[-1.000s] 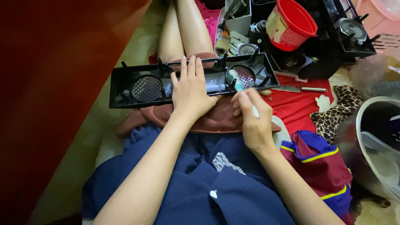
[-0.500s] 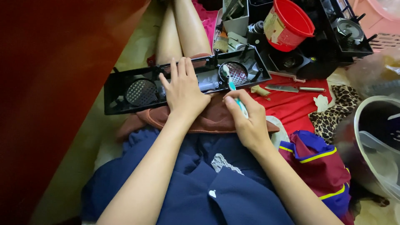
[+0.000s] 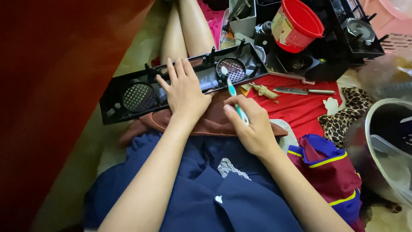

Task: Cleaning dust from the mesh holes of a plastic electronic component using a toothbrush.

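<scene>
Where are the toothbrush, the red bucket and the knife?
toothbrush (image 3: 231, 89), head view, on its teal neck below the bristles.
red bucket (image 3: 300, 25), head view, on its rim.
knife (image 3: 289, 90), head view, on the blade.

My panel (image 3: 128, 96) black, toothbrush (image 3: 234, 92) teal-white, bucket (image 3: 300, 23) red, cloth (image 3: 296, 107) red, dress (image 3: 206, 193) navy, fabric (image 3: 343, 116) leopard-spotted.

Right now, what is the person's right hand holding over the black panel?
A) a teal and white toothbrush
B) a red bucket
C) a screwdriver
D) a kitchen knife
A: the right hand grips a teal and white toothbrush, its head at a round mesh grille of the black panel, while the left hand lies flat on the panel; the knife lies apart on the red cloth.
</scene>
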